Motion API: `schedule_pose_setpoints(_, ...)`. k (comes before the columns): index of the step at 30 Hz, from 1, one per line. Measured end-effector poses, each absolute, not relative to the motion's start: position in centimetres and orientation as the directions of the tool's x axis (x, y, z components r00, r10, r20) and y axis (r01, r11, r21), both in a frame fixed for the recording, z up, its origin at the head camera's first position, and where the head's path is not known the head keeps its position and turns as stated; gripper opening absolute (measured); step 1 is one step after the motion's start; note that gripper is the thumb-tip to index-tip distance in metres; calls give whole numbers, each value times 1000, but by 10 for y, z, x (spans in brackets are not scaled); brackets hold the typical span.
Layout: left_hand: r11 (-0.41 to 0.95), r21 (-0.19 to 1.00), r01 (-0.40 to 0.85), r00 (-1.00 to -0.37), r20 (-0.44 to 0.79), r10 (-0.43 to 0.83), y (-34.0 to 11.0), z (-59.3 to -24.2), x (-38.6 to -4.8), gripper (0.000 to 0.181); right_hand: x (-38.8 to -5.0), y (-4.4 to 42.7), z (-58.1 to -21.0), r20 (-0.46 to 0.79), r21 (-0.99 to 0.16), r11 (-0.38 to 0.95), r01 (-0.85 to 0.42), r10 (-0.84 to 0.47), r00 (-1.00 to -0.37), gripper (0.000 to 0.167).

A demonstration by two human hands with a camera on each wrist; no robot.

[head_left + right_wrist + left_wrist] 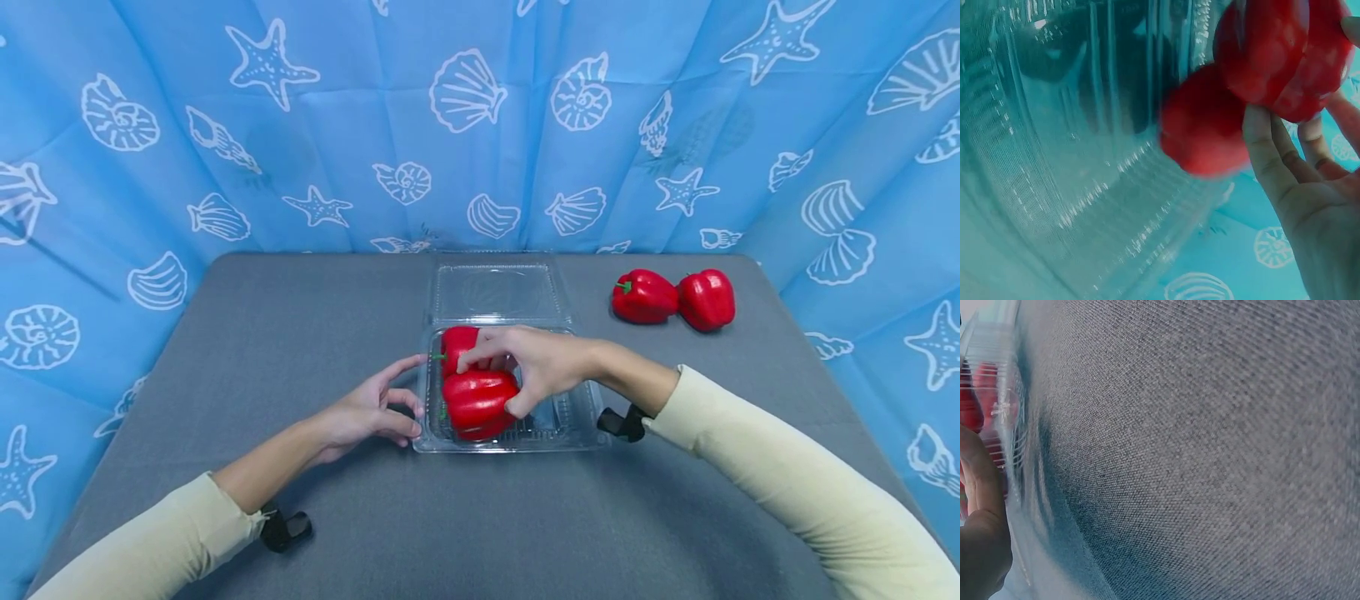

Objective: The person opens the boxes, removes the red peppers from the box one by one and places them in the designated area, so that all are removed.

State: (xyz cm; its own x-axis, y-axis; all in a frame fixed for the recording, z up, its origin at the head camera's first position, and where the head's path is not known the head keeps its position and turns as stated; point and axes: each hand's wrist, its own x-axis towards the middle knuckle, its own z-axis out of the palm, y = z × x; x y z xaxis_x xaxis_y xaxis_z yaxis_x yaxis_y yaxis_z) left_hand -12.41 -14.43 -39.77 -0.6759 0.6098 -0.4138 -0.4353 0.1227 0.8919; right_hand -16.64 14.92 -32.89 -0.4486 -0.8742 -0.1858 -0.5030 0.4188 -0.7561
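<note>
Red shiny bell pepper [480,400] – in left part of clear plastic open box [525,448], long way side to side, green stem [444,412] toward loose left hand [367,414] by box edge. Right hand [547,358] – gripping pepper from its right.

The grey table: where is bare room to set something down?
Free: left of the box, beyond the left hand; and in front of the box, between the sleeves. Crowded: the box's left part, with two peppers and the right hand; and the far right, with two more peppers.
</note>
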Motion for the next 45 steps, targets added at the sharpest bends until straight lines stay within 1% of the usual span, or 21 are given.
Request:
schedule_pose_setpoints(3,121,891,-437,-680,-415,604,-145,-398,-124,90,-165,150,-325,-186,-739,431,-518,-869,-458,68)
schedule_pose_setpoints(6,128,891,-435,-682,-419,600,-144,-398,-124,90,-163,153,-322,-186,-728,437,-528,-867,-462,69)
schedule_pose_setpoints(13,135,893,-429,-686,-419,595,-143,-398,-125,89,-159,167,-317,-176,-756,435,-488,-854,-489,71)
schedule_pose_setpoints(20,137,899,-417,-691,-411,595,-143,-397,-124,93,-159,186,-311,-144,-777,423,-465,-840,-523,72)
schedule_pose_setpoints(28,130,900,-417,-692,-407,596,-145,-399,-124,95,-157,209,-306,-125,-754,447,-481,-817,-563,73)
schedule_pose_setpoints(33,135,900,-415,-701,-411,584,-144,-399,-123,95,-157,225,-305,-111,-734,460,-499,-807,-580,77)
schedule_pose_setpoints(45,133,901,-414,-708,-410,575,-142,-398,-122,95,-150,266,-306,-67,-698,512,-501,-743,-666,76)
